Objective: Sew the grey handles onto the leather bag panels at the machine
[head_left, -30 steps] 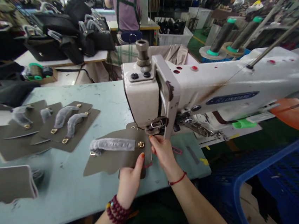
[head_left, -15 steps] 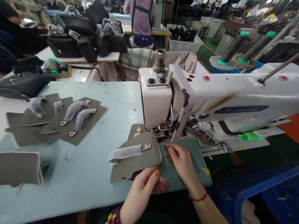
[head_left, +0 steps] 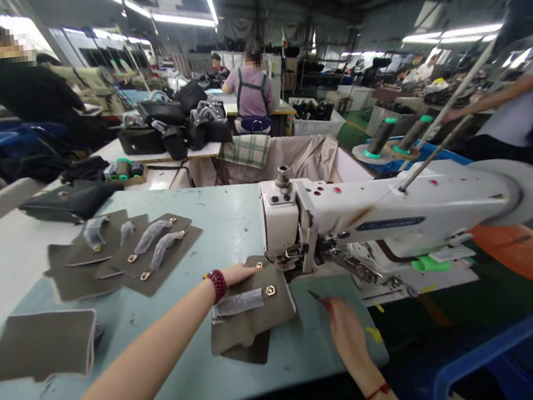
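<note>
Panel point(head_left: 280, 317), flat, grey-brown, bearing plastic-wrapped handle point(head_left: 241, 302) and gold metal clasp point(head_left: 270, 291): being supported on pale blue-green tabletop point(head_left: 177, 353), beside white metal sewing machine point(head_left: 283, 227). Far part being covered by left hand point(head_left: 240, 273); finger closure being obscured. Slim dark pointed tool point(head_left: 314, 295): being held in narrowed right hand point(head_left: 347, 325), right of panel.

Black handbags point(head_left: 142, 141) sit piled left of a seated person in purple point(head_left: 251, 94), behind a draped plaid cloth point(head_left: 249, 152).
</note>
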`<state>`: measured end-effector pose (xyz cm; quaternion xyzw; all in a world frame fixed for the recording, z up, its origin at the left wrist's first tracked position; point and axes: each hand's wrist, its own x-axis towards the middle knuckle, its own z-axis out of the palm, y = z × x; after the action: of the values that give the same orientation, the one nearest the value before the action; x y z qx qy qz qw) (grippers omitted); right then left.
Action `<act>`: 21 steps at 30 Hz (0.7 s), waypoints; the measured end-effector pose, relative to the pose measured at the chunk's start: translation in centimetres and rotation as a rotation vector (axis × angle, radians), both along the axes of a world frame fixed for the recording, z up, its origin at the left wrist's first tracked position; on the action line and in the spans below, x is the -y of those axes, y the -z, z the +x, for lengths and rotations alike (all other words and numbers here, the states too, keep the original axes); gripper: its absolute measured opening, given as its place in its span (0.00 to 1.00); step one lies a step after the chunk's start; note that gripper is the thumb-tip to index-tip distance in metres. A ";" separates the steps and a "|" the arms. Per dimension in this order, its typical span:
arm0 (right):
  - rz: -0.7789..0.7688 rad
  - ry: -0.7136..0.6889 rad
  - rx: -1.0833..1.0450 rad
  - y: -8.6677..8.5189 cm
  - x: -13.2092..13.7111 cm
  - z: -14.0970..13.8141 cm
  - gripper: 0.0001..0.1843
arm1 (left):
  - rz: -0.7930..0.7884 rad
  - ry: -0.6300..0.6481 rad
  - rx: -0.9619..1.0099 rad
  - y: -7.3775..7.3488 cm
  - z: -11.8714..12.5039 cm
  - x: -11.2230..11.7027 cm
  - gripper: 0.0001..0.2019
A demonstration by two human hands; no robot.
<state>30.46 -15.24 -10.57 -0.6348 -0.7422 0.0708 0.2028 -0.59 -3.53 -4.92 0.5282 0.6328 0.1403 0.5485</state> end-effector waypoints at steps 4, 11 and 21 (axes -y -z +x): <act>-0.036 0.183 -0.277 -2.1 1.7 0.3 0.17 | -0.008 -0.016 0.219 -0.8 0.3 1.3 0.26; -0.156 0.002 -0.342 -9.0 2.7 -7.7 0.13 | 0.518 -0.460 0.343 -5.1 -4.7 3.4 0.21; -0.189 0.029 -0.051 -12.8 -2.8 -15.9 0.11 | 0.890 -0.375 -0.092 -7.5 -7.4 10.6 0.15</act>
<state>14.59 -12.40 2.22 -0.6597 -0.7176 0.1537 0.1621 -7.95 -14.16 2.54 0.5941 0.6192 0.4702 0.2063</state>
